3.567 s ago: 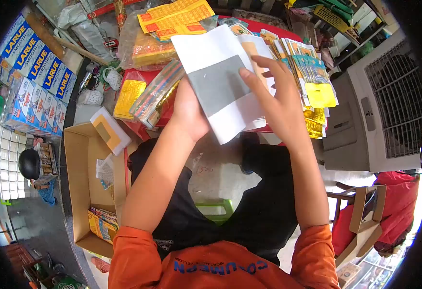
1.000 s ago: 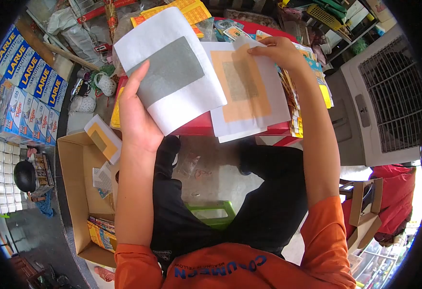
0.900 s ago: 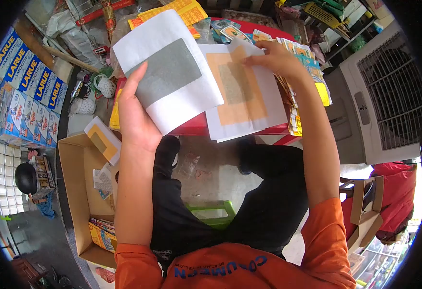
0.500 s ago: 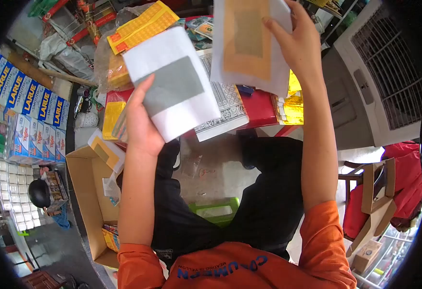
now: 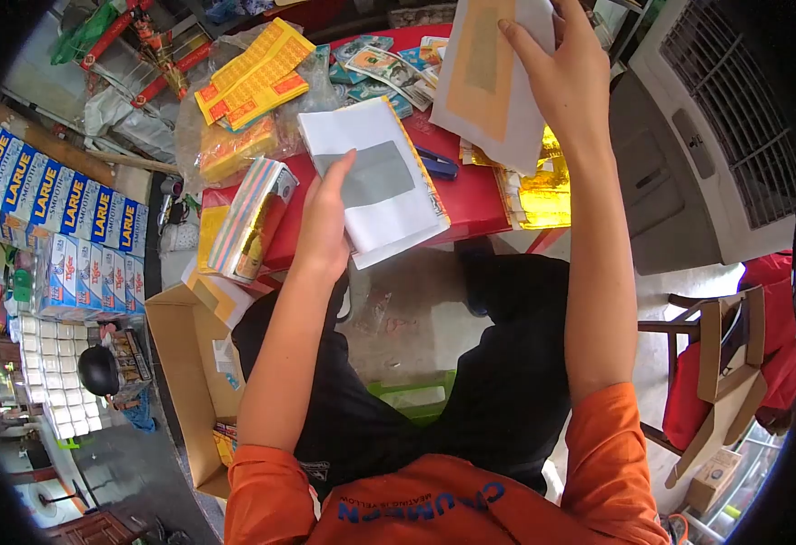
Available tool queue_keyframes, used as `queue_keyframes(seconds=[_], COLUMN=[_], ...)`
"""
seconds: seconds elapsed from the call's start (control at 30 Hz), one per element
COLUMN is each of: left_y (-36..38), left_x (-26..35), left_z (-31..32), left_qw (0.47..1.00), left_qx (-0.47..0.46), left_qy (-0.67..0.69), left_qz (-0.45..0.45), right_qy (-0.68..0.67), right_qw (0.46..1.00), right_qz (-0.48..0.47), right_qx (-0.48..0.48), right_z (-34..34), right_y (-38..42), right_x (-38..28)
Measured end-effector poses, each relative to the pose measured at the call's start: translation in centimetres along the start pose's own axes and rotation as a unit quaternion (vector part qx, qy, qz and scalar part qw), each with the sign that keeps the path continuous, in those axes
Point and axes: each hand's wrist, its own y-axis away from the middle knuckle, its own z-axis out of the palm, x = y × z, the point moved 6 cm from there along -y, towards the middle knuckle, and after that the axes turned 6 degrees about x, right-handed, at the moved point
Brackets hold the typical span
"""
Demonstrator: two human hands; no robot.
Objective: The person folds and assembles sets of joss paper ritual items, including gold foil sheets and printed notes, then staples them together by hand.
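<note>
My left grip [image 5: 327,222] pinched the grey-patched paper [image 5: 378,177]; my right grip [image 5: 569,86] pinched the orange-patched paper [image 5: 484,86]. A stapler [image 5: 437,164] lay on the worktop [image 5: 478,202] between both grips.

Exposure: bright across the red table [image 5: 475,204]; dim over the dark floor [image 5: 134,472] at lower left. Strong light at the right edge clips to white. Glare: highlights on the gold foil packets [image 5: 545,202]. Distortion: wide-angle; LARUE cartons [image 5: 57,186] and air cooler [image 5: 680,173] appear slanted, with black vignetting at the borders. Focus: white paper [image 5: 380,218] sharp-edged; peripheral detail soft.
</note>
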Motion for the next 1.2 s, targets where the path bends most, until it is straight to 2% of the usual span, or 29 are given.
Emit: queue_keyframes(seconds=[0.07, 0.4, 0.6, 0.67, 0.7, 0.77, 0.97, 1.2], left_y=[0.2, 0.9, 0.3, 0.0, -0.2, -0.1, 1.2, 2.0], left_x=[0.4, 0.8, 1.2, 1.6, 1.3, 1.5, 0.5, -0.6], left_z=[-0.2, 0.0, -1.0, -1.8, -2.1, -2.6, -2.7, -3.3], left_qw=[0.996, 0.996, 0.979, 0.942, 0.942, 0.903, 0.952, 0.926], left_qx=[0.034, 0.025, 0.028, 0.063, 0.063, 0.096, 0.041, 0.017], left_qy=[-0.045, -0.007, -0.09, -0.219, -0.219, -0.268, -0.202, -0.294], left_qz=[0.068, 0.087, 0.18, 0.247, 0.247, 0.32, 0.225, 0.235], right_qy=[0.016, 0.013, 0.006, -0.009, -0.01, -0.024, -0.017, -0.017], right_qw=[1.0, 1.0, 1.0, 0.999, 0.999, 0.999, 0.999, 0.999], right_qz=[0.007, -0.003, -0.005, 0.002, 0.002, -0.011, 0.0, -0.012], right_qx=[-0.002, -0.021, -0.024, -0.031, -0.031, -0.039, -0.042, -0.05], right_z=[0.0, 0.8, 1.2, 1.3, 1.4, 1.6, 1.5, 2.6], right_y=[0.2, 0.6, 0.8, 0.9, 0.9, 0.9, 1.6, 1.7], right_x=[-0.2, -0.7, -1.4, -1.6, -1.5, -1.5, -3.3, -3.6])
